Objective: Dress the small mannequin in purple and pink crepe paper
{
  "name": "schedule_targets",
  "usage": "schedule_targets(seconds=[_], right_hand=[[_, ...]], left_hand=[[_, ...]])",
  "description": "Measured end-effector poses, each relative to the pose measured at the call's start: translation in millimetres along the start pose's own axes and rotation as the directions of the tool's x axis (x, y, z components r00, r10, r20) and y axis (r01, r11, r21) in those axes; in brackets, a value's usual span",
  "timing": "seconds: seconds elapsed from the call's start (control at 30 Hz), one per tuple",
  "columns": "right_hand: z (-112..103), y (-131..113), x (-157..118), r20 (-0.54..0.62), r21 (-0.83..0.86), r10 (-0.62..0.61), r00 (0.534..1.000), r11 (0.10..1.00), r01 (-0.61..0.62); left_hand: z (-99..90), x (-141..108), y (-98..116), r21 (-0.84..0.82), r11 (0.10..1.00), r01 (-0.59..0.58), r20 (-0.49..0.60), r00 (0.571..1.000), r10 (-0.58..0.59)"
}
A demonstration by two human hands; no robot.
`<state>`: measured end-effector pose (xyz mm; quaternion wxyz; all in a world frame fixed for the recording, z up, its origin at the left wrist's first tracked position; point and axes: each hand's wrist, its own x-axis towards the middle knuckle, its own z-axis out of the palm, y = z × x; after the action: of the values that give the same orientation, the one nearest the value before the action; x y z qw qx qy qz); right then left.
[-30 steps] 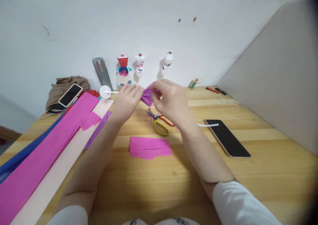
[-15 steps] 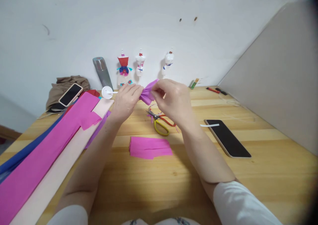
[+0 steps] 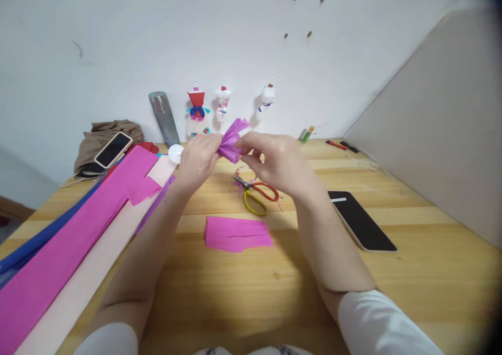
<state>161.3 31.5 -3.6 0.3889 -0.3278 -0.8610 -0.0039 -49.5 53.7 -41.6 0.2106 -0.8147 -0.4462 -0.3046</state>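
Note:
My left hand [image 3: 201, 159] is closed round gathered purple crepe paper [image 3: 232, 140], which fans out in pleats past the thumb side. From behind the same hand a round white disc [image 3: 175, 153] sticks out to the left; whatever joins it is hidden in the grip. My right hand [image 3: 270, 159] has its thumb and fingers bent at the fan's right edge, pinching the paper there. Below both hands lie scissors [image 3: 251, 190] with one yellow and one red handle. Nearer to me is a folded magenta crepe paper piece [image 3: 237, 233].
Long magenta [image 3: 74, 245] and pale pink strips [image 3: 102, 258] run along the left. Against the wall are a flask [image 3: 163, 118] and several small decorated dress forms [image 3: 196, 112]. A phone [image 3: 113, 149] rests on brown cloth [image 3: 88, 148]; a black tablet [image 3: 363, 221] lies right.
The purple paper has spread into a wider, more upright fan. My right hand has turned slightly, its forearm now covering part of the tablet. The white disc sits closer to my left hand.

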Motion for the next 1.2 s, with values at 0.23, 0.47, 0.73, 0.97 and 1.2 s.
schedule_targets(seconds=[0.23,0.47,0.73,0.97,1.2], right_hand=[[17,4,3,-0.09,-0.149,-0.049,0.995,0.988,0.035],[21,-2,3,-0.098,-0.081,-0.06,0.993,0.995,0.052],[15,-8,3,-0.067,0.061,0.085,0.994,0.995,-0.081],[22,-10,5,-0.074,0.036,0.099,0.992,0.995,-0.097],[20,-11,4,-0.09,0.035,0.074,0.993,0.997,-0.071]], left_hand=[[1.3,0,-2,-0.032,0.999,0.016,0.003,1.0,-0.016],[3.1,0,2,-0.006,1.0,-0.014,-0.039,0.999,0.014],[6.7,-1,-1,-0.002,1.0,-0.013,-0.043,0.999,0.013],[5.5,0,3,0.021,1.0,-0.008,-0.015,1.0,0.009],[12.2,-1,2,0.011,1.0,-0.012,-0.019,1.0,0.012]])
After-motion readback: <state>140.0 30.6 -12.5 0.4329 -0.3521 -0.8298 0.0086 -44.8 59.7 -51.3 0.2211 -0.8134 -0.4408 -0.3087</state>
